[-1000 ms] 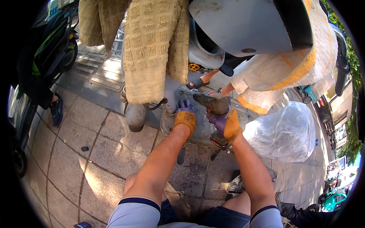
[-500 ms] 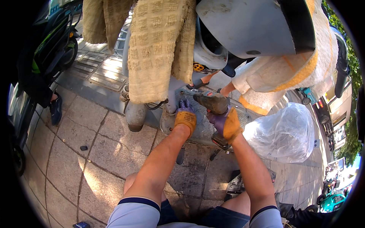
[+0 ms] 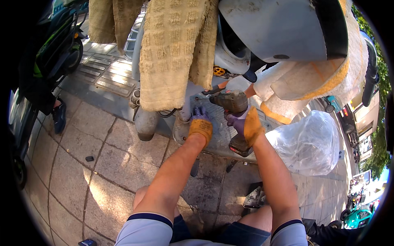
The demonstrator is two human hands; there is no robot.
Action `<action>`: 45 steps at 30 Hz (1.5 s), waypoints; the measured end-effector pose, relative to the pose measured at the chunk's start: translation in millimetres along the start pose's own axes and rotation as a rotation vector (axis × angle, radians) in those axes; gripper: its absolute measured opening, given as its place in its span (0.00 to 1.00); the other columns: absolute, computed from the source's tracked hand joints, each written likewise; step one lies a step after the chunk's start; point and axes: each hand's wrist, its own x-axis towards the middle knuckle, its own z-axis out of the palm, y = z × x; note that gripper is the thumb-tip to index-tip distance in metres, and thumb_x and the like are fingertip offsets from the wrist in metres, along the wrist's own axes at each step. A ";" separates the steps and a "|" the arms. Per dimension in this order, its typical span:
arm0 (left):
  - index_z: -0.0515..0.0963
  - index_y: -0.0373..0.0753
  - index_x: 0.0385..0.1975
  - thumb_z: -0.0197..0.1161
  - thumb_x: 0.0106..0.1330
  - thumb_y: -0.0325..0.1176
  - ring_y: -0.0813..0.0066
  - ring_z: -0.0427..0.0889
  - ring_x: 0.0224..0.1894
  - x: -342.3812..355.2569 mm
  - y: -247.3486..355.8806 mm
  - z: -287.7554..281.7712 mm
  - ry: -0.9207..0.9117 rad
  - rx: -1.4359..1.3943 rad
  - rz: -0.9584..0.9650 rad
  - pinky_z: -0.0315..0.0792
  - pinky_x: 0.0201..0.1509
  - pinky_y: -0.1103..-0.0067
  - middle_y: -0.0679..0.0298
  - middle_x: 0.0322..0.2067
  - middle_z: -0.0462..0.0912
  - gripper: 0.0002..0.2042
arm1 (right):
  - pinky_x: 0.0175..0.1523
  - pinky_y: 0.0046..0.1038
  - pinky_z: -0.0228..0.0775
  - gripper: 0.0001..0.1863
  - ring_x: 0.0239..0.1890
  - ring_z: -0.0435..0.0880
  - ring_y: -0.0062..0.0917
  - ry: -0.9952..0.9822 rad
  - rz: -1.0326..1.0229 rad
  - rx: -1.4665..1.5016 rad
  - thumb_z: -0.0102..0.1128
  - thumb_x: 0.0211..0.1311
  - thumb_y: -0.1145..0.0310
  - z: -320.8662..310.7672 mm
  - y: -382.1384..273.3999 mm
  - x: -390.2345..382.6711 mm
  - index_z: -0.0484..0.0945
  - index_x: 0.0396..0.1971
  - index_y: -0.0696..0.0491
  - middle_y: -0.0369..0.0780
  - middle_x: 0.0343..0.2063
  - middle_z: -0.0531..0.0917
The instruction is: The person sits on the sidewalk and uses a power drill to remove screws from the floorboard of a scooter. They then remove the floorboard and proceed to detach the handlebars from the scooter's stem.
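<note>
The gloved right hand (image 3: 248, 125) wraps its fingers around the grip of a power drill (image 3: 231, 102), which is over the grey textured footboard (image 3: 221, 132), its body's long axis running roughly left to right and its thin bit pointing to the person's left, while the grip slants back toward the person, down to the battery (image 3: 239, 146). The gloved left hand (image 3: 200, 125) lies at the footboard left of the drill, fingers extended away from the person and slightly parted; whether they pinch anything, I cannot tell.
</note>
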 end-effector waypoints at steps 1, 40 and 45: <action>0.68 0.36 0.72 0.57 0.72 0.43 0.46 0.58 0.77 -1.3 -4.1 -3.1 0.004 0.015 0.002 0.64 0.74 0.64 0.48 0.77 0.57 0.30 | 0.33 0.25 0.75 0.09 0.28 0.79 0.19 -0.007 0.021 -0.021 0.64 0.58 0.79 -1.2 -3.9 7.5 0.82 0.40 0.58 0.35 0.28 0.83; 0.63 0.35 0.74 0.49 0.76 0.41 0.46 0.52 0.79 -3.4 -9.9 -6.7 -0.070 0.000 0.018 0.57 0.78 0.61 0.47 0.78 0.52 0.29 | 0.31 0.29 0.68 0.12 0.30 0.82 0.24 -0.126 0.915 0.231 0.67 0.64 0.61 -23.1 -9.0 107.7 0.77 0.44 0.44 0.35 0.34 0.83; 0.63 0.34 0.74 0.49 0.76 0.41 0.45 0.52 0.79 -6.7 -7.2 -7.4 -0.033 0.034 0.028 0.55 0.78 0.60 0.45 0.78 0.52 0.29 | 0.31 0.30 0.66 0.10 0.29 0.81 0.27 -0.164 0.733 0.447 0.67 0.65 0.58 -39.2 18.7 82.8 0.76 0.38 0.43 0.36 0.30 0.81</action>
